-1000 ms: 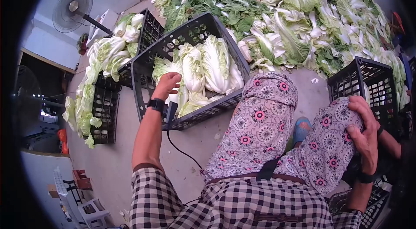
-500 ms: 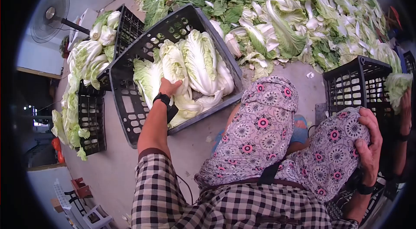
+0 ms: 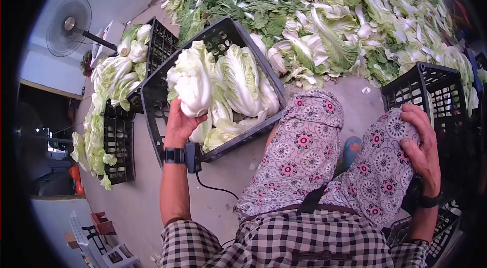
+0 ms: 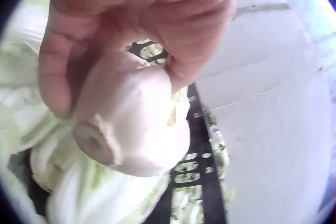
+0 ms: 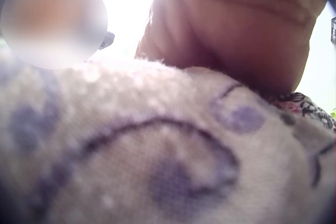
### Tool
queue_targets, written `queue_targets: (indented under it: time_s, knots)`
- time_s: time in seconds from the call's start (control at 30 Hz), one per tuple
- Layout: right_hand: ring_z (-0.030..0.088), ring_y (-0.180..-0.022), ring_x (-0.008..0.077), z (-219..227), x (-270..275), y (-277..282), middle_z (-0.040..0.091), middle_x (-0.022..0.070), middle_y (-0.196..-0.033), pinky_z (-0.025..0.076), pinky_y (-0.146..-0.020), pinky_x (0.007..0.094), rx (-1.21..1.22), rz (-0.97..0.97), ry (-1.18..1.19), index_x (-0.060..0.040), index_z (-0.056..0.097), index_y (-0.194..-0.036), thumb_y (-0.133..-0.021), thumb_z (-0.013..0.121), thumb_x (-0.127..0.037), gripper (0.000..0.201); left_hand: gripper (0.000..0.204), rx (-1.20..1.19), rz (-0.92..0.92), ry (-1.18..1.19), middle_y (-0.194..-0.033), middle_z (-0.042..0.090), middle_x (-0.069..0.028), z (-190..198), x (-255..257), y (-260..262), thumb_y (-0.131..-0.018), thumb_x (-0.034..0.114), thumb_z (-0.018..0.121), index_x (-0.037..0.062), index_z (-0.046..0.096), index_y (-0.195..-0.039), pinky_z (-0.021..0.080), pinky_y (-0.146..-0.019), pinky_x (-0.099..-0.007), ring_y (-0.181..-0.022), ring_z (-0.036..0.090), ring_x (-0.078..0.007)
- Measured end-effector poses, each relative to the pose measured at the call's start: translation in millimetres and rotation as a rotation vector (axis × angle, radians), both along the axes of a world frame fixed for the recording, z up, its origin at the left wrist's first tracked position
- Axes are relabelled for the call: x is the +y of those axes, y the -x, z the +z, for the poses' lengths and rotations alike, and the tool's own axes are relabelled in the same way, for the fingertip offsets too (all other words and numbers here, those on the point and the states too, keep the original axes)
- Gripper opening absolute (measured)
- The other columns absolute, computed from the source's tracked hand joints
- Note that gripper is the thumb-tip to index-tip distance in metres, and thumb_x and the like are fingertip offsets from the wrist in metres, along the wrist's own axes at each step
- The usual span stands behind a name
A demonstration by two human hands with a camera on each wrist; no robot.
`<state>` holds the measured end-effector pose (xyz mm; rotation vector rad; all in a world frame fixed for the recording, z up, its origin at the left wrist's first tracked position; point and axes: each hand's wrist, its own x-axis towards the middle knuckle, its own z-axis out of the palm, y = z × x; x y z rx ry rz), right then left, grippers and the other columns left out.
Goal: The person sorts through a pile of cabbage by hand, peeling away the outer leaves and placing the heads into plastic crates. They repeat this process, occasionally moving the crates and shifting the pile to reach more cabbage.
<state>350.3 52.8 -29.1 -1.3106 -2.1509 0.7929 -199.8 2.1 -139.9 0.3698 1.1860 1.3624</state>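
Observation:
My left hand [image 3: 181, 125] grips a napa cabbage [image 3: 190, 83] near its stem end, holding it raised over the tilted black crate [image 3: 238, 140]. In the left wrist view the pale cut base of that cabbage [image 4: 131, 113] sits between the thumb and fingers of the left hand [image 4: 142, 19]. More cabbages [image 3: 241, 80] lie in the crate. My right hand [image 3: 423, 149] rests on the knee over the patterned trousers [image 3: 378, 166], its fingers spread and bent over the cloth. Up close, the right wrist view shows the palm of the right hand [image 5: 231, 29] against the fabric.
A large heap of cabbage leaves [image 3: 335, 29] covers the floor beyond the crate. Filled crates [image 3: 119, 141] stand at the left, near a fan [image 3: 69, 23]. Another black crate [image 3: 423, 90] stands at the right. A cable [image 3: 215, 187] hangs from the left wrist device.
My left hand has reached into the crate, taken hold of a cabbage and lifted it toward me. The right hand stays on the knee. A hand with leaves at far right is gone.

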Motion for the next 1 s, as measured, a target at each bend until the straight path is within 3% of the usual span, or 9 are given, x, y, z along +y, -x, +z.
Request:
queue_targets:
  time_s: [0.33,0.53,0.57,0.63,0.73,0.8,0.93,0.97,1.0]
  knots:
    - [0.036,-0.129,0.0353,28,-4,-1,0.040,0.0176,-0.137,0.029,-0.106,0.0438,-0.138,0.094,-0.335,-0.0034,0.045,-0.129,-0.066,0.076,-0.024,0.072,0.054,-0.043,-0.248,-0.244,-0.119,0.059,-0.0138,74,15,-121,-0.092,0.041,0.045,0.0024,0.044,-0.130,0.053,-0.084,-0.0405,-0.102,0.062,-0.0252]
    - [0.024,-0.135,0.0416,67,-13,35,0.027,0.0208,-0.145,0.023,-0.108,0.0516,-0.241,0.309,-0.661,-0.0120,0.040,-0.137,-0.059,0.080,-0.039,0.091,0.049,0.190,-0.903,-0.185,-0.120,0.058,-0.0114,136,20,-228,-0.093,0.030,0.053,-0.0020,0.045,-0.129,0.047,-0.092,-0.0311,-0.106,0.058,-0.0160]
    - [0.027,-0.133,0.0395,70,-14,40,0.031,0.0197,-0.142,0.025,-0.106,0.0505,-0.231,0.392,-0.597,-0.0123,0.041,-0.135,-0.059,0.080,-0.034,0.089,0.052,-0.132,-0.975,-0.208,-0.121,0.057,-0.0123,129,18,-237,-0.093,0.035,0.053,-0.0015,0.046,-0.129,0.044,-0.096,-0.0331,-0.110,0.056,-0.0166]
    - [0.034,-0.130,0.0353,75,-17,49,0.039,0.0176,-0.137,0.030,-0.103,0.0483,-0.212,0.547,-0.452,-0.0130,0.043,-0.132,-0.057,0.080,-0.023,0.084,0.062,0.466,-1.199,-0.272,-0.125,0.054,-0.0140,145,17,-251,-0.092,0.047,0.048,0.0000,0.044,-0.132,0.042,-0.099,-0.0360,-0.114,0.054,-0.0213]
    - [0.053,-0.113,0.0318,42,-11,48,0.054,0.0177,-0.119,0.042,-0.094,0.0411,0.185,0.531,-0.345,-0.0038,0.042,-0.129,-0.057,0.082,-0.026,0.085,0.066,-0.376,-0.676,-0.179,-0.125,0.055,-0.0160,115,-1,-228,-0.093,0.054,0.041,0.0014,0.045,-0.131,0.043,-0.098,-0.0383,-0.116,0.053,-0.0280]
    - [0.060,-0.102,0.0319,38,-12,47,0.060,0.0178,-0.110,0.047,-0.088,0.0379,0.307,0.442,-0.259,0.0010,0.041,-0.128,-0.059,0.082,-0.029,0.086,0.061,-0.200,-0.433,-0.234,-0.121,0.057,-0.0167,103,-9,-205,-0.094,0.052,0.040,0.0009,0.048,-0.128,0.045,-0.095,-0.0388,-0.113,0.055,-0.0310]
    - [0.060,-0.100,0.0377,44,-10,60,0.059,0.0242,-0.111,0.047,-0.090,0.0399,0.412,0.210,-0.099,0.0058,0.035,-0.132,-0.061,0.081,-0.035,0.095,0.040,1.052,-0.507,-0.327,-0.119,0.057,-0.0169,122,0,-223,-0.088,0.022,0.055,-0.0035,0.051,-0.118,0.047,-0.085,-0.0370,-0.102,0.059,-0.0295]
    - [0.058,-0.103,0.0385,44,-9,66,0.056,0.0258,-0.115,0.046,-0.091,0.0406,0.423,0.202,-0.088,0.0059,0.033,-0.133,-0.060,0.081,-0.036,0.097,0.035,0.742,-0.504,-0.474,-0.107,0.062,-0.0176,121,-9,-241,-0.082,0.012,0.058,-0.0048,0.055,-0.113,0.045,-0.088,-0.0375,-0.099,0.060,-0.0301]
    - [0.056,-0.107,0.0392,42,-9,75,0.053,0.0274,-0.118,0.045,-0.093,0.0413,0.433,0.195,-0.078,0.0060,0.032,-0.134,-0.060,0.082,-0.036,0.099,0.033,0.977,-0.577,-0.459,-0.103,0.063,-0.0173,97,-12,-234,-0.081,0.010,0.059,-0.0043,0.057,-0.111,0.045,-0.089,-0.0379,-0.098,0.060,-0.0299]
